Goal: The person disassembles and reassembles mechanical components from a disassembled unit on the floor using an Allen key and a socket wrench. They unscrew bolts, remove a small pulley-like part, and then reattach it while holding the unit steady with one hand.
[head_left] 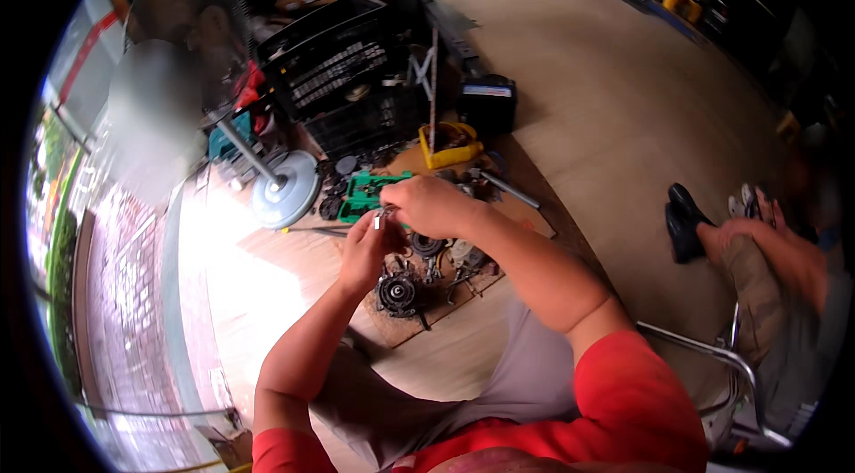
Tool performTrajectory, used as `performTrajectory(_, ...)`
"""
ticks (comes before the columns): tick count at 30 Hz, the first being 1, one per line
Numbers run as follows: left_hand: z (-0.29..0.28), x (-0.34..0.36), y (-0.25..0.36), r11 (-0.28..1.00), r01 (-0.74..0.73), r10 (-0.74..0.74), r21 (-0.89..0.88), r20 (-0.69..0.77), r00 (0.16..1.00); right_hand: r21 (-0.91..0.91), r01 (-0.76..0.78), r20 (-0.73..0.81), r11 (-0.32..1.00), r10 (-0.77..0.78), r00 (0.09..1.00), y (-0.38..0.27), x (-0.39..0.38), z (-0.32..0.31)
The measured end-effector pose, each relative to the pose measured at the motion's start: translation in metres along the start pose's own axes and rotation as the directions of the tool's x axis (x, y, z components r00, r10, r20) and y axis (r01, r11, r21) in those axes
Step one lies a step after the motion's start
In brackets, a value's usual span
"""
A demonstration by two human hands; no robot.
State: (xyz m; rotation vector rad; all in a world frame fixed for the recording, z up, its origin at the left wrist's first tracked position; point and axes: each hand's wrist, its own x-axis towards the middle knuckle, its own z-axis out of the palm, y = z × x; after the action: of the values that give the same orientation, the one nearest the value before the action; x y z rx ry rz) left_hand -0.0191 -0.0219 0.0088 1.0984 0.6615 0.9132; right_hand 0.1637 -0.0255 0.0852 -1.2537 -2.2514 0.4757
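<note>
Small metal part is btw. L hand & R hand — L pinches it, R has fingers bent near its top, exact grip I cannot tell — green case just beyond.

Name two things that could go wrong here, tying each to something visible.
The small metal piece in the left hand could slip and drop towards the round dark part and the clutter around it. The right hand, close to the green case, might knock it.
</note>
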Motion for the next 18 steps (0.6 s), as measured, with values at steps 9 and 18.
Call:
performTrajectory(9, -0.014, -0.002, 0.005, 1.0, 0.009, -0.008, 0.006, -0.029, 1.0, 0.039, 0.023, -0.003, 0.999, -0.023, 1.0, 0.0, 0.008, 0.012)
performTrajectory(18, -0.029, -0.001, 0.007, 0.997, -0.004, 0.014, 0.072, -0.14, 0.99, 0.06, 0.044, -0.118, 0.997, -0.036, 0.992, 0.004, 0.022, 0.022)
